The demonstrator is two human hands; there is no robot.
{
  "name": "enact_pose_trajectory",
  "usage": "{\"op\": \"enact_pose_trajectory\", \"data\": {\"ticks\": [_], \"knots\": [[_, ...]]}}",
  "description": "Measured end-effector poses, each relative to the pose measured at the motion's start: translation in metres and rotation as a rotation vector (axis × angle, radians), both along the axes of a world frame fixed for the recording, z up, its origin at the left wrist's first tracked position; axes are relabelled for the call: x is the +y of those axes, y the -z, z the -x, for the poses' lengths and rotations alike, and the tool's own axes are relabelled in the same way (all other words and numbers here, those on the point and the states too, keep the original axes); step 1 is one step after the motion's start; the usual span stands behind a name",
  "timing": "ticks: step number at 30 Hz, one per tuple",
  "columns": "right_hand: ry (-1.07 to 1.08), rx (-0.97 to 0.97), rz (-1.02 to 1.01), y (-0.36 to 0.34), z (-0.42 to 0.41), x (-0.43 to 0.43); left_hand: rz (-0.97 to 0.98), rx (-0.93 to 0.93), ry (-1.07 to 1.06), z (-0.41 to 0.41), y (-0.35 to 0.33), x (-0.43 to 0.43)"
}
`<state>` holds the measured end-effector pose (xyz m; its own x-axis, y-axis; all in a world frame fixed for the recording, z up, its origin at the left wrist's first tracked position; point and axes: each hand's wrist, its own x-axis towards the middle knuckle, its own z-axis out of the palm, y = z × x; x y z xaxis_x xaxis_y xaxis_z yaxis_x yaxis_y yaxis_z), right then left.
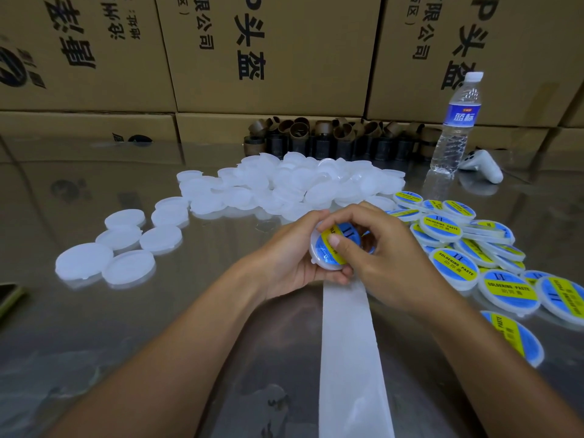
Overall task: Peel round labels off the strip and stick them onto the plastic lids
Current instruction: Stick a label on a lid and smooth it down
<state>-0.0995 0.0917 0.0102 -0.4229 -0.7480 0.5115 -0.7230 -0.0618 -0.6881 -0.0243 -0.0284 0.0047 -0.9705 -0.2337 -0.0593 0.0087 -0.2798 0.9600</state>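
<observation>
**A:** What lies at the left?
**B:** Bare white lids [126,245], scattered on a shiny table [94,327].
**A:** And in the middle?
**B:** The left hand [294,260] cups one lid [322,265], fingers curled beneath it. The right hand [392,260] grips the same lid from above, its thumb pressing the blue-and-yellow label [324,249]. A white strip [347,358] runs from under the hands toward the viewer.
**A:** At the right?
**B:** Labelled lids [455,270], heaped.

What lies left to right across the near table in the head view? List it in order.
phone → loose blank lids → held lid → labelled lids
</observation>
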Motion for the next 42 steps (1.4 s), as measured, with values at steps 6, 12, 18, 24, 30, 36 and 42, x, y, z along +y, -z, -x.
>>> {"op": "enact_pose_trajectory", "data": {"ticks": [6,12,18,24,30,36,42], "knots": [[0.029,0.023,-0.008,0.0,-0.001,0.0,-0.048,-0.045,-0.006,0.002,0.001,0.002],[0.052,0.023,0.037,0.001,-0.001,0.0,-0.066,-0.036,-0.023,0.005,0.004,0.004],[0.053,-0.023,0.047,0.001,0.0,0.0,-0.026,0.0,-0.023,0.007,0.005,0.004],[0.03,-0.091,0.04,-0.001,0.001,0.001,0.116,0.011,-0.023,0.01,0.005,0.004],[0.026,-0.261,0.001,-0.004,0.005,0.004,0.284,-0.011,-0.043,0.008,0.006,0.009],[0.09,-0.39,0.051,-0.006,0.005,0.004,0.296,-0.001,-0.06,0.009,0.004,0.01],[0.129,-0.342,0.071,-0.003,0.006,0.002,0.291,-0.012,-0.041,0.009,0.004,0.009]]}}
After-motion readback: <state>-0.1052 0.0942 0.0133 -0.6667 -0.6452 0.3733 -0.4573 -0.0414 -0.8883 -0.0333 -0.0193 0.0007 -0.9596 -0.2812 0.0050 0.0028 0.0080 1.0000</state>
